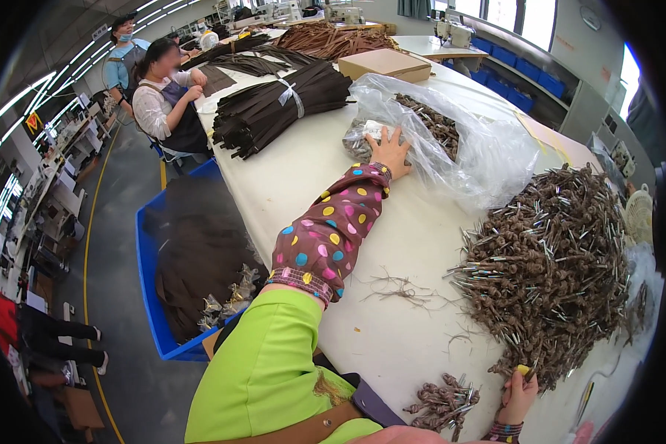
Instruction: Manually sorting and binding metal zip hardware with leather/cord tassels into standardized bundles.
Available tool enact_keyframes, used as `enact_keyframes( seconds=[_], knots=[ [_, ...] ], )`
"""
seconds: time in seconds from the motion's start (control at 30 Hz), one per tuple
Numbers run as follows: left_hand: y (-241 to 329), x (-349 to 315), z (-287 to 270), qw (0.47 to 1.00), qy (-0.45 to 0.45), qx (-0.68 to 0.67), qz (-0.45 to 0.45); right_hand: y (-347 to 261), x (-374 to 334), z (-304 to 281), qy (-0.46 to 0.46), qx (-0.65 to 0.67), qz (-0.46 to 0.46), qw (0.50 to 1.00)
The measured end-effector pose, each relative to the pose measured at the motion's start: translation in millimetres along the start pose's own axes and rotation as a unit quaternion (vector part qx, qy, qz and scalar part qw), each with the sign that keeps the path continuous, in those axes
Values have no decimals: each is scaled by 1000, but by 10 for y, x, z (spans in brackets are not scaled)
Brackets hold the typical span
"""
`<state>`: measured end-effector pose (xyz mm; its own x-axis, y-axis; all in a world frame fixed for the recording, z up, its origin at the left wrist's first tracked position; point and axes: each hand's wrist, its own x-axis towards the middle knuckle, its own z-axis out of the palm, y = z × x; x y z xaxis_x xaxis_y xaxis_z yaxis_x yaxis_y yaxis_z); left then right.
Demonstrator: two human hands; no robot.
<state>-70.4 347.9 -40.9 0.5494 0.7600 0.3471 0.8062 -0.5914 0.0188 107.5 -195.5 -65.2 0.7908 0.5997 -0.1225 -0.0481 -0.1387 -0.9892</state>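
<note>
My left arm, in a polka-dot sleeve cover [329, 222], stretches far across the white table [392, 259]. The fingers of my left hand [391, 152] are spread on a clear plastic bag [488, 174] of brown knotted cord pieces, beside a white label [376, 130]. At the lower right, my right hand [520, 399] is closed at the near edge of a large heap of brown knotted cords with metal tips [547, 266]. Something yellow [523, 369] shows at its fingertips; what it grips is too small to tell. A small pile of similar cords [444, 403] lies left of it.
A tied bundle of dark brown strips [277, 107] and a cardboard box [385, 65] stand farther back. Loose threads [403, 292] lie mid-table. A blue bin [149, 296] with dark material sits at the table's left edge. A co-worker [172, 103] sits at the far left.
</note>
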Motion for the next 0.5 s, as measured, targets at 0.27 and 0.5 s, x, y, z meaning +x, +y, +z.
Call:
enact_keyframes(
  seconds=[0.27,0.5],
  knots=[
    [-779,39,-374,906,-41,-404,117,-9,13,-15,-11,6,7,1000],
    [-1691,248,-565,959,21,-110,-261,-37,-8,3,-8,5,3,1000]
  ],
)
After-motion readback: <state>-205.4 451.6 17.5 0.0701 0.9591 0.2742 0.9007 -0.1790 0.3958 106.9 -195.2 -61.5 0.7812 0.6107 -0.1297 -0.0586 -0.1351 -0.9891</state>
